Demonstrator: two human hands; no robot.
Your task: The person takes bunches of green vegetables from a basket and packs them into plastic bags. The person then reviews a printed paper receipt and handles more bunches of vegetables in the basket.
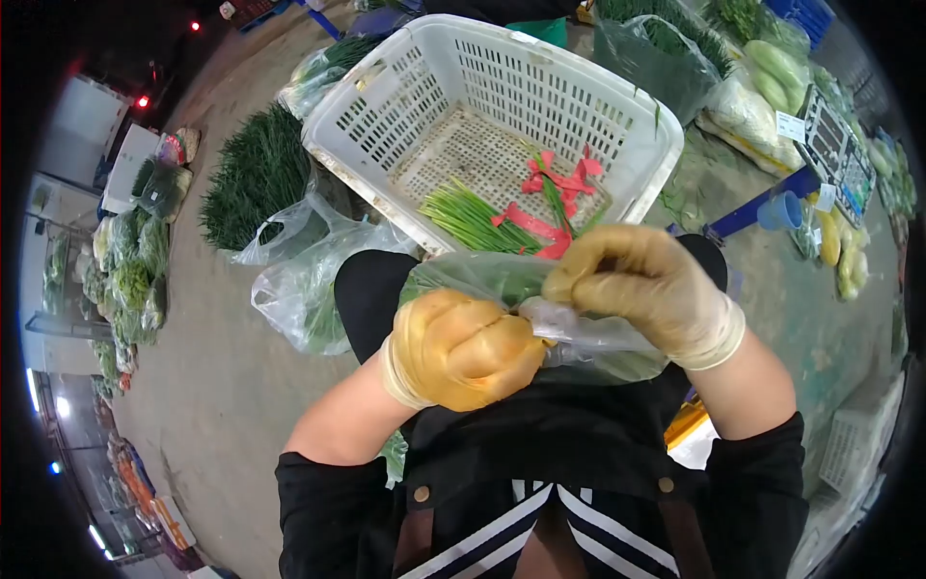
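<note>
Both of my hands wear yellowish gloves and grip a clear plastic bag [482, 278] with green vegetables inside, held over my lap. My left hand [463, 349] is clenched around the bag's twisted neck. My right hand [648, 288] pinches the bag's top just to the right of it. Right in front of me stands a white plastic basket [386, 92], tilted toward me. In it lie a bunch of green chives [468, 217] and several red ties [559, 181].
A heap of chives [256, 174] lies on the concrete floor at left, with loose clear bags [304, 289] beside it. Bagged greens [130, 275] line the far left. Bagged vegetables [757, 82] and a scale [834, 145] sit at right.
</note>
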